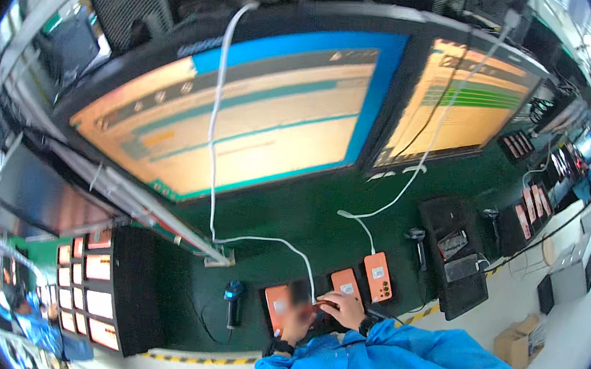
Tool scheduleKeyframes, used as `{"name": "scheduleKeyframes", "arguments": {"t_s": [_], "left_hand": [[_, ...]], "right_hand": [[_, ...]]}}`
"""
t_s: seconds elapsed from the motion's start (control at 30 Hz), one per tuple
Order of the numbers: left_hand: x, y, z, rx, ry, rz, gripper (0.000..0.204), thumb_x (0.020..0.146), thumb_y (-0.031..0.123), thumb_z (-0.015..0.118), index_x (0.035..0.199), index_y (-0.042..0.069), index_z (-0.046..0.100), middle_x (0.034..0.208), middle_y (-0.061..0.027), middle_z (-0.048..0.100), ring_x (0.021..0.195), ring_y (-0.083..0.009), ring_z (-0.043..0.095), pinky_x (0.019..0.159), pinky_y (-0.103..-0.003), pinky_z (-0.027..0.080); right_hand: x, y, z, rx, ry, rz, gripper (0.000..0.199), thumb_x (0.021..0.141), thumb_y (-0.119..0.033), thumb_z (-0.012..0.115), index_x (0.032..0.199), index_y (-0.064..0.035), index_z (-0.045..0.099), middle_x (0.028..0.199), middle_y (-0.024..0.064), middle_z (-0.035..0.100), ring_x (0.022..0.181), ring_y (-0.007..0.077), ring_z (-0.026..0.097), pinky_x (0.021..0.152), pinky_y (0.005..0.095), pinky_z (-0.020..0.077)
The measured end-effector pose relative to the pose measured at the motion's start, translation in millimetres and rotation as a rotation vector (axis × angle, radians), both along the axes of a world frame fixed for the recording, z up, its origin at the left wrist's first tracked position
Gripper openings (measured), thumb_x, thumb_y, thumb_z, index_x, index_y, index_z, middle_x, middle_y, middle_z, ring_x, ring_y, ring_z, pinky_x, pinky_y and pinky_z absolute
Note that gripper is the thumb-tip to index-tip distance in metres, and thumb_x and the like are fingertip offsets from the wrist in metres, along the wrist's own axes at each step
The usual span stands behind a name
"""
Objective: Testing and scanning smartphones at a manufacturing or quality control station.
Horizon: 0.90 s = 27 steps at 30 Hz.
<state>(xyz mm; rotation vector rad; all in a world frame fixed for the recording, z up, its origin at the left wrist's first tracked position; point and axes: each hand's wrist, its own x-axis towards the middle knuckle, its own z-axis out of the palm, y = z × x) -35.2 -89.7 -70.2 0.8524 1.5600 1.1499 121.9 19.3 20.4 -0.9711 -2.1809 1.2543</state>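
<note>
My right hand [344,309] has its fingers closed on the reddish edge of a slim phone [325,304], seen nearly edge-on. The end of a white cable [307,255] comes down to this phone, between my hands. My left hand [296,324] is close beside it on the left, its fingers smeared by a blurred patch, so its grip is unclear. An orange phone [273,304] lies just left of my left hand. Beyond my right hand lies another orange phone [346,281], and to its right a third orange phone [378,275] with a white cable at its top end.
Two large lit monitors [260,115] stand behind the green bench [292,217]. A barcode scanner [232,297] stands left; another scanner [417,243] is right, beside a black tray [455,286]. A black rack of boxes [130,290] stands far left. Other people work at both sides.
</note>
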Motion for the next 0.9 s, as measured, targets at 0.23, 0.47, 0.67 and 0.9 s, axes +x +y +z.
{"name": "scheduleKeyframes", "arguments": {"t_s": [0.23,0.47,0.67,0.9], "left_hand": [[-29,65,-49,-0.019,0.215,0.197,0.026,0.082,0.010,0.062,0.103,-0.005,0.059,0.086,-0.0163,0.068,0.075,-0.0217,0.066,0.066,-0.031,0.051],[-9,13,22,-0.001,0.293,0.175,0.012,0.082,-0.001,0.055,0.092,-0.002,0.060,0.080,-0.0089,0.064,0.079,-0.0156,0.062,0.072,-0.028,0.049],[-5,-59,-63,0.016,0.060,0.204,0.021,0.085,0.008,0.061,0.105,0.001,0.061,0.083,-0.0053,0.064,0.070,-0.0147,0.059,0.062,-0.027,0.048],[6,-60,-3,-0.145,-0.162,0.415,0.012,0.087,0.005,0.061,0.098,0.001,0.062,0.082,-0.0038,0.064,0.070,-0.0123,0.058,0.062,-0.024,0.048]], "right_hand": [[87,-13,-67,-0.298,-0.110,-0.468,0.027,0.085,-0.021,0.061,0.107,-0.0057,0.061,0.096,0.0105,0.067,0.086,0.0198,0.066,0.073,0.0327,0.0528],[92,56,-104,-0.084,-0.166,-0.772,0.030,0.080,-0.027,0.064,0.101,-0.0062,0.063,0.090,0.0145,0.067,0.084,0.0285,0.066,0.071,0.0373,0.0516],[58,137,-72,0.278,-0.418,-0.790,0.031,0.081,-0.032,0.062,0.099,-0.0071,0.064,0.104,0.0175,0.061,0.098,0.0344,0.053,0.084,0.0483,0.0413],[68,174,-230,0.046,-0.523,-0.347,0.030,0.085,-0.039,0.048,0.074,-0.0134,0.058,0.089,0.0140,0.060,0.083,0.0242,0.053,0.081,0.0506,0.0313]]}}
